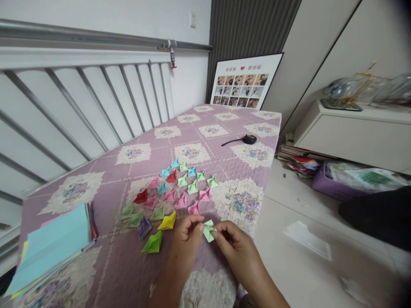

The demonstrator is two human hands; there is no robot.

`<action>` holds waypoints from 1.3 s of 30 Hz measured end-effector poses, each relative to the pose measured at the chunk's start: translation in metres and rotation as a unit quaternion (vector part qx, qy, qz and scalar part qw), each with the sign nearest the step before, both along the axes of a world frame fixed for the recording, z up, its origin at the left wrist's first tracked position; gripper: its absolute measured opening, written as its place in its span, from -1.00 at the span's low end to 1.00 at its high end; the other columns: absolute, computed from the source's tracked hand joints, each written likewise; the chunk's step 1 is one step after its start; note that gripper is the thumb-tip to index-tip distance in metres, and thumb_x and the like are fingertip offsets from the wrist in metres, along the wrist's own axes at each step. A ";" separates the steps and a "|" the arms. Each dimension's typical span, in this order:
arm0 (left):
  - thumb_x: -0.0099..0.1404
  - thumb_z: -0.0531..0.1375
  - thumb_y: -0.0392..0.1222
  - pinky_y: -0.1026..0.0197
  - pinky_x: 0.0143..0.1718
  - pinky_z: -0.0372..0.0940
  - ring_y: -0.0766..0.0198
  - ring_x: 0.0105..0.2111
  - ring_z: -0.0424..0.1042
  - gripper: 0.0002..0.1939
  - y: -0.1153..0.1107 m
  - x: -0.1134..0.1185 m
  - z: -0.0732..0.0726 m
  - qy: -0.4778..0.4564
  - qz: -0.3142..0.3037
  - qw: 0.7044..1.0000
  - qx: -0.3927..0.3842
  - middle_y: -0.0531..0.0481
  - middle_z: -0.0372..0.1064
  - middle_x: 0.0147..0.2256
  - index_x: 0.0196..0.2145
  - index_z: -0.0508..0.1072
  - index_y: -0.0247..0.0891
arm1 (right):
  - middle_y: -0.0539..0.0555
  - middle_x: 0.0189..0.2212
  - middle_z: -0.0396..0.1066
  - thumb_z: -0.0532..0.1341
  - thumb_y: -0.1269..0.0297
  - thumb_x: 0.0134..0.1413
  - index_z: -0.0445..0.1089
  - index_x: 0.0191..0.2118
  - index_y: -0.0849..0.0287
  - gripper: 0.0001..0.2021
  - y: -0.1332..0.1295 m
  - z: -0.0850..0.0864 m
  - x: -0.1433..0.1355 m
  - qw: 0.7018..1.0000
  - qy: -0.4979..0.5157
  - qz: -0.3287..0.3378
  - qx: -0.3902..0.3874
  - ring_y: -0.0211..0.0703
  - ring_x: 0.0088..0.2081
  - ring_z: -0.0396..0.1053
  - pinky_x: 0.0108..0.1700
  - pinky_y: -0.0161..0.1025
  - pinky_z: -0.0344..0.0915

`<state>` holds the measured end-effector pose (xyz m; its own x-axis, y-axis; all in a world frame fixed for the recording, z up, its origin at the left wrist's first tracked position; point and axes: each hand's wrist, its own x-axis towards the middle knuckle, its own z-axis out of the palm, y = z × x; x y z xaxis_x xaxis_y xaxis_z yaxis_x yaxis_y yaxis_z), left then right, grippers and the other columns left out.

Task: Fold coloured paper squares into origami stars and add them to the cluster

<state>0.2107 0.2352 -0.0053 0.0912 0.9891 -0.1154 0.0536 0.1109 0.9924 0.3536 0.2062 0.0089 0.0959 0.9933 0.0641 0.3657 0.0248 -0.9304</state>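
A small pale green folded paper [209,231] is held above the near edge of the table, between my two hands. My left hand [190,233] pinches its left side between thumb and forefinger. On the other side, my right hand [231,239] grips the paper's right edge with thumb and fingers. Several folded paper boats in pink, green, blue and red stand in rows beyond my hands, among them a pink boat [194,208]. Left of my left hand are a yellow boat [167,221] and a bright green boat [153,243].
A stack of coloured paper sheets [59,239] lies at the table's left. Farther back on the patterned tablecloth [154,149] rests a black round object with a strap [249,139]. A radiator [96,107] runs along the left; a photo board [245,81] stands behind.
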 end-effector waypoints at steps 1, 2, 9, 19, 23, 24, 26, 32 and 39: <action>0.18 0.18 -0.09 0.27 -0.29 0.23 0.26 -0.35 0.35 -0.82 0.000 0.000 0.000 0.004 -0.008 1.000 0.019 0.04 0.40 -0.37 -0.29 0.47 -0.19 | -0.04 -0.49 0.33 0.15 0.14 0.14 0.34 -0.43 0.12 -0.79 0.000 0.000 0.001 1.000 0.001 -0.004 -0.002 -0.22 -0.42 0.27 -0.37 -0.32 0.20; 0.17 0.18 -0.13 0.27 -0.26 0.23 0.24 -0.32 0.37 -0.85 0.000 0.000 0.000 0.006 -0.020 0.999 0.035 0.03 0.41 -0.35 -0.32 0.48 -0.20 | -0.04 -0.50 0.33 0.15 0.13 0.14 0.34 -0.43 0.12 -0.79 0.000 0.000 0.002 1.000 0.001 -0.005 -0.005 -0.22 -0.42 0.27 -0.37 -0.32 0.20; 0.17 0.16 -0.21 0.28 -0.30 0.22 0.25 -0.35 0.37 -0.90 0.000 0.001 -0.002 0.031 -0.051 0.997 0.042 0.04 0.41 -0.40 -0.37 0.47 -0.21 | -0.02 -0.46 0.38 0.16 0.14 0.13 0.40 -0.41 0.11 -0.80 0.001 -0.004 0.004 1.000 0.002 0.013 -0.004 -0.20 -0.38 0.32 -0.30 -0.30 0.23; 0.19 0.15 -0.12 0.31 -0.42 0.15 0.31 -0.48 0.25 -0.86 0.001 0.000 -0.007 -0.029 -0.002 1.000 0.004 0.11 0.27 -0.53 -0.40 0.43 -0.22 | -0.03 -0.47 0.31 0.22 0.06 0.07 0.37 -0.43 0.13 -0.76 0.002 -0.003 0.009 0.989 0.139 -0.037 -0.017 -0.22 -0.39 0.25 -0.30 -0.31 0.20; 0.22 0.14 -0.13 0.31 -0.40 0.17 0.31 -0.46 0.27 -0.87 0.001 -0.002 -0.009 -0.013 -0.001 1.000 0.014 0.11 0.29 -0.51 -0.38 0.42 -0.22 | -0.06 -0.50 0.26 0.24 0.04 0.05 0.35 -0.41 0.12 -0.76 0.002 -0.005 0.010 0.983 0.167 -0.071 -0.025 -0.26 -0.42 0.19 -0.35 -0.34 0.17; 0.22 0.14 -0.14 0.31 -0.39 0.18 0.30 -0.44 0.28 -0.88 0.001 -0.002 -0.009 -0.004 -0.010 1.000 0.021 0.10 0.30 -0.49 -0.37 0.42 -0.21 | -0.06 -0.48 0.27 0.26 0.05 0.03 0.36 -0.38 0.12 -0.76 0.002 -0.005 0.010 0.982 0.176 -0.069 -0.019 -0.26 -0.42 0.19 -0.35 -0.34 0.17; 0.22 0.14 -0.16 0.31 -0.37 0.19 0.29 -0.42 0.29 -0.89 0.000 -0.001 -0.008 0.007 -0.025 0.999 0.036 0.09 0.32 -0.46 -0.37 0.44 -0.21 | -0.05 -0.44 0.30 0.28 0.06 0.00 0.37 -0.33 0.12 -0.76 0.002 -0.004 0.009 0.981 0.186 -0.047 -0.017 -0.25 -0.40 0.21 -0.35 -0.34 0.18; 0.21 0.14 -0.19 0.30 -0.32 0.22 0.28 -0.38 0.33 -0.89 -0.001 0.003 -0.004 0.008 -0.019 0.998 0.056 0.07 0.38 -0.43 -0.39 0.46 -0.21 | -0.05 -0.50 0.28 0.24 0.11 0.03 0.36 -0.47 0.14 -0.78 0.003 -0.002 0.005 0.993 0.115 -0.012 -0.015 -0.23 -0.41 0.22 -0.33 -0.31 0.17; 0.21 0.17 -0.14 0.30 -0.31 0.20 0.29 -0.39 0.31 -0.87 0.002 -0.002 -0.009 -0.035 0.033 0.998 0.050 0.07 0.36 -0.44 -0.39 0.46 -0.22 | -0.03 -0.49 0.29 0.23 0.05 0.04 0.37 -0.43 0.14 -0.75 0.003 -0.005 0.008 0.989 0.139 -0.043 -0.020 -0.23 -0.41 0.22 -0.35 -0.32 0.18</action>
<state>0.2088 0.2368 -0.0141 0.0292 0.9995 -0.0112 -0.0213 0.0118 0.9997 0.3613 0.2093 0.0041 0.1887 0.9819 -0.0161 0.0947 -0.0345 -0.9949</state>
